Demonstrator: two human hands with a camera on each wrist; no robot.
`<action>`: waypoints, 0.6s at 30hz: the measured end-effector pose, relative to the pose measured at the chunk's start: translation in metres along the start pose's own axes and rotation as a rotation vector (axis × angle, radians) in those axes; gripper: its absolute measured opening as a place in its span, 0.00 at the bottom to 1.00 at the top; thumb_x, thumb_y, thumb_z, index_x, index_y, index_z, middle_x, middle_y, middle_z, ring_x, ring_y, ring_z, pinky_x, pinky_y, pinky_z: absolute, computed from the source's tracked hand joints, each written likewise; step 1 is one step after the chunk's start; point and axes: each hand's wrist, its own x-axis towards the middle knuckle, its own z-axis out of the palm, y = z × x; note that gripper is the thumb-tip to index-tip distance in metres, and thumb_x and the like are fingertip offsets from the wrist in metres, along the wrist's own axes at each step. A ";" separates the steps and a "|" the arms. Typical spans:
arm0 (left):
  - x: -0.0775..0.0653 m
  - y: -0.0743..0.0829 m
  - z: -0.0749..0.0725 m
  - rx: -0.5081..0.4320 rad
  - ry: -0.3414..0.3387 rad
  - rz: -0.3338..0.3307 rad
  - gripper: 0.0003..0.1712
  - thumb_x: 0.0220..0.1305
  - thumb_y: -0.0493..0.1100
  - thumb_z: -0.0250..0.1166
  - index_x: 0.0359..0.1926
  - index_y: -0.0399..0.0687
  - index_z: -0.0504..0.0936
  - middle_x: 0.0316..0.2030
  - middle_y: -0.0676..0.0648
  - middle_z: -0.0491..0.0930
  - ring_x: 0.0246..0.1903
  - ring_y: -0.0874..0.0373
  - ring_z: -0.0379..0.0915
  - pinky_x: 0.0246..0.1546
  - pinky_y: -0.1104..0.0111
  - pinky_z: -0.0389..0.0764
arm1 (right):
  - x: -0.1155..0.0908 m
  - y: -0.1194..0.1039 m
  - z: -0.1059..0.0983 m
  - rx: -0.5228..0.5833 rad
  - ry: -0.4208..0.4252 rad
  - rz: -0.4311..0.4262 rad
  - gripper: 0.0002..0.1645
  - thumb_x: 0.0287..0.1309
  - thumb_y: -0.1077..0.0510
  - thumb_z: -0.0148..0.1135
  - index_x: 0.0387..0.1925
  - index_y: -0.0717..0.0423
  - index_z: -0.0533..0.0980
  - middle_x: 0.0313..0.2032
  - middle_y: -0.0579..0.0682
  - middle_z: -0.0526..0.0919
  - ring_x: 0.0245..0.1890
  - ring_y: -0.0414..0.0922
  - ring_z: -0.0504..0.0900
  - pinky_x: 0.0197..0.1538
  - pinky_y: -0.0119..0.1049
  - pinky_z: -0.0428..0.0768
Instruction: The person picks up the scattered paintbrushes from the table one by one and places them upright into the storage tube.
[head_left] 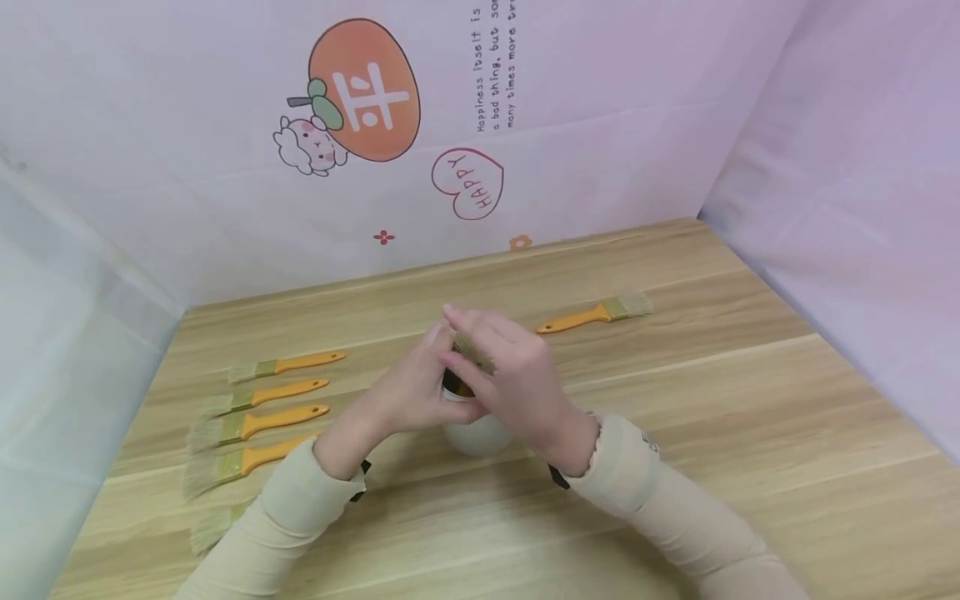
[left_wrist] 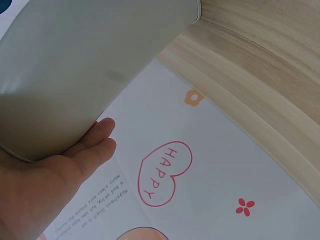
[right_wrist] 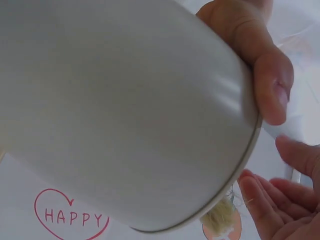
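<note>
My left hand (head_left: 420, 383) grips a white cylindrical cup (head_left: 478, 437) near its rim. In the left wrist view, the fingers (left_wrist: 95, 140) wrap its side, and the right wrist view shows the left thumb (right_wrist: 272, 90) along the rim. Pale bristles of a brush (right_wrist: 220, 217) stick out past the cup's mouth; its handle is hidden inside. Beside these bristles is my right hand (head_left: 521, 379), its thumb and fingers spread apart with a gap between them in the right wrist view. From the head view the cup appears tilted, its dark opening partly covered by both hands.
Several orange-handled paintbrushes (head_left: 288, 417) lie in a column on the wooden table (head_left: 750, 400) at left, the lowest partly under the left sleeve. Another paintbrush (head_left: 573, 320) lies behind the right hand. A printed white cloth (head_left: 600, 108) hangs along the back and sides.
</note>
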 end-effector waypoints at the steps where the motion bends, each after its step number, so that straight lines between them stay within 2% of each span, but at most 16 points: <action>1: 0.001 0.000 0.000 -0.006 0.002 0.017 0.45 0.49 0.52 0.73 0.65 0.52 0.60 0.59 0.48 0.66 0.52 0.60 0.67 0.54 0.61 0.76 | 0.000 0.000 0.000 -0.006 -0.015 -0.019 0.26 0.41 0.64 0.76 0.45 0.70 0.81 0.40 0.61 0.87 0.39 0.51 0.87 0.45 0.36 0.84; 5: 0.003 -0.001 0.001 -0.008 0.012 0.092 0.42 0.49 0.48 0.72 0.63 0.49 0.62 0.55 0.51 0.69 0.48 0.63 0.69 0.51 0.68 0.77 | 0.001 0.002 0.000 -0.014 -0.064 -0.072 0.24 0.41 0.63 0.76 0.44 0.68 0.82 0.39 0.59 0.87 0.40 0.50 0.86 0.46 0.35 0.84; 8: 0.003 -0.001 0.001 0.003 0.017 0.113 0.41 0.48 0.47 0.72 0.61 0.47 0.64 0.54 0.51 0.70 0.49 0.62 0.69 0.53 0.69 0.76 | 0.001 0.005 0.000 -0.011 -0.083 -0.110 0.22 0.42 0.63 0.76 0.42 0.67 0.83 0.39 0.58 0.87 0.40 0.50 0.87 0.46 0.34 0.84; 10: 0.002 0.000 0.001 0.004 0.012 0.089 0.42 0.47 0.48 0.72 0.63 0.46 0.63 0.56 0.50 0.69 0.51 0.61 0.69 0.55 0.67 0.76 | 0.001 0.008 -0.001 0.006 -0.080 -0.137 0.20 0.41 0.65 0.75 0.41 0.67 0.83 0.38 0.58 0.87 0.39 0.50 0.87 0.46 0.34 0.84; 14: -0.001 0.000 0.001 -0.008 -0.011 -0.008 0.46 0.47 0.51 0.73 0.65 0.50 0.60 0.62 0.48 0.63 0.59 0.59 0.64 0.61 0.63 0.73 | 0.001 0.017 -0.005 0.036 -0.046 -0.176 0.17 0.40 0.67 0.75 0.37 0.68 0.84 0.35 0.58 0.87 0.36 0.50 0.87 0.44 0.33 0.84; 18: -0.003 0.001 0.001 0.007 -0.021 -0.064 0.52 0.48 0.55 0.73 0.69 0.50 0.56 0.66 0.46 0.60 0.65 0.56 0.60 0.65 0.59 0.69 | -0.001 0.023 -0.008 0.022 -0.012 -0.181 0.14 0.42 0.67 0.74 0.35 0.68 0.84 0.33 0.59 0.87 0.34 0.50 0.87 0.40 0.33 0.85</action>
